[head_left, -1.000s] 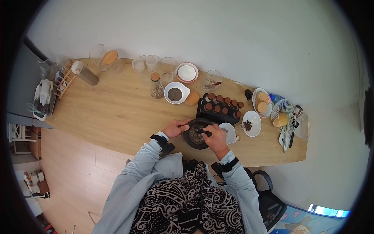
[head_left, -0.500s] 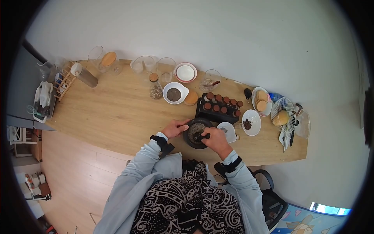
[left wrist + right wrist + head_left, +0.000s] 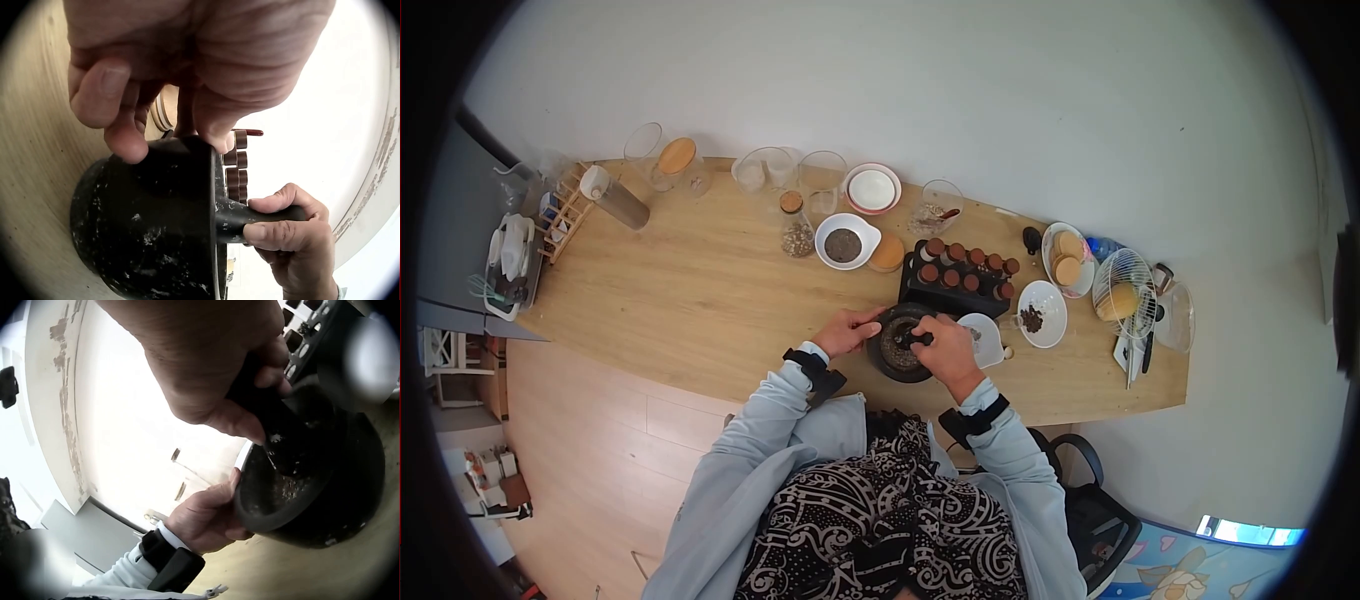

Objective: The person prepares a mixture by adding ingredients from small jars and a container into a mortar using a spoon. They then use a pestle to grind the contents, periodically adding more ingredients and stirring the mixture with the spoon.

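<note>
A black mortar [image 3: 150, 219] stands on the wooden table, with coarse grey-brown bits inside, seen in the head view. My left hand [image 3: 847, 332] holds its rim from the left, thumb at the edge and fingers against the outer wall [image 3: 350, 500]. My right hand [image 3: 949, 347] grips the black pestle [image 3: 234, 219], whose lower end is down in the mortar. In the right wrist view the pestle [image 3: 287, 447] leans over the bits [image 3: 290, 487].
Behind the mortar stands a black rack [image 3: 956, 293] of brown-capped jars. White bowls [image 3: 1041, 314] lie to the right, one [image 3: 988, 340] close by my right hand. Farther back are a bowl of dark grains [image 3: 847, 242], a corked jar [image 3: 796, 235] and a wire basket [image 3: 1125, 290].
My right hand and the pestle have shifted about inside the mortar, first toward the near right, then back up and left. The left hand keeps its hold on the rim.
</note>
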Demonstrator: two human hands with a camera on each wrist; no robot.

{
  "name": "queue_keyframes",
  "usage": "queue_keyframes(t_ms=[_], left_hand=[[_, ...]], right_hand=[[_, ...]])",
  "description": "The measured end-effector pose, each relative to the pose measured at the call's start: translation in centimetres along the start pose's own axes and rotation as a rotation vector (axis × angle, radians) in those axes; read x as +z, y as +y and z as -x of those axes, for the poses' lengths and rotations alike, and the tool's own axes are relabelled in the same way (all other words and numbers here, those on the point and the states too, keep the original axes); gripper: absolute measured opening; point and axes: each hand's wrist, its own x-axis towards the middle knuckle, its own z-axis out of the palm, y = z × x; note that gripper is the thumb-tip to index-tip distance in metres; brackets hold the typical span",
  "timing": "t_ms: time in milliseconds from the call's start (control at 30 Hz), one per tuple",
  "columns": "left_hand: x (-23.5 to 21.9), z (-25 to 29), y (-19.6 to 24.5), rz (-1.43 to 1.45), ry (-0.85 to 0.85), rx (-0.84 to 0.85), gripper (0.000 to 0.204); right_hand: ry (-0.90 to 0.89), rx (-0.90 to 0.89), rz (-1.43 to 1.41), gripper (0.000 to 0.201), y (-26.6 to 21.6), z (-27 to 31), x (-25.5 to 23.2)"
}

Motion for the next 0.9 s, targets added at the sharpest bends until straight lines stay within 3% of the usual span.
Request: queue_keyframes(t_ms=[133, 433, 500, 633, 700, 800, 900], left_hand=[[0.1, 0.0, -0.1, -0.003, 0.009, 0.012, 0.044], [-0.1, -0.1, -0.4, -0.04, 0.005, -0.003, 0.044], [-0.1, -0.1, -0.4, 0.034, -0.017, 0.0, 0.044], [-0.1, 0.2, -0.1, 0.031, -0.009, -0.028, 0.043], [-0.1, -0.1, -0.3, 0.016, -0.004, -0.019, 0.043], [-0.1, -0.1, -0.2, -0.007, -0.005, -0.028, 0.043], [-0.1, -0.1, -0.3, 0.033, -0.007, -0.036, 0.043]], right_hand=[[-0.068, -0.035, -0.071, 0.022, 0.5, 0.8, -0.5], [-0.094, 0.09, 0.166, 0.02, -0.7, 1.3, -1.2], [0.018, 0.047, 0.098, 0.02, -0.9, 1.3, 0.4], [-0.001, 0.004, -0.022, 0.02, -1.0, 0.7, 0.1], [-0.177, -0.006, -0.031, 0.021, 0.2, 0.5, -0.7], [-0.094, 0.079, 0.078, 0.023, -0.1, 0.0, -0.9], [-0.049, 0.023, -0.008, 0.023, -0.7, 0.0, -0.1]])
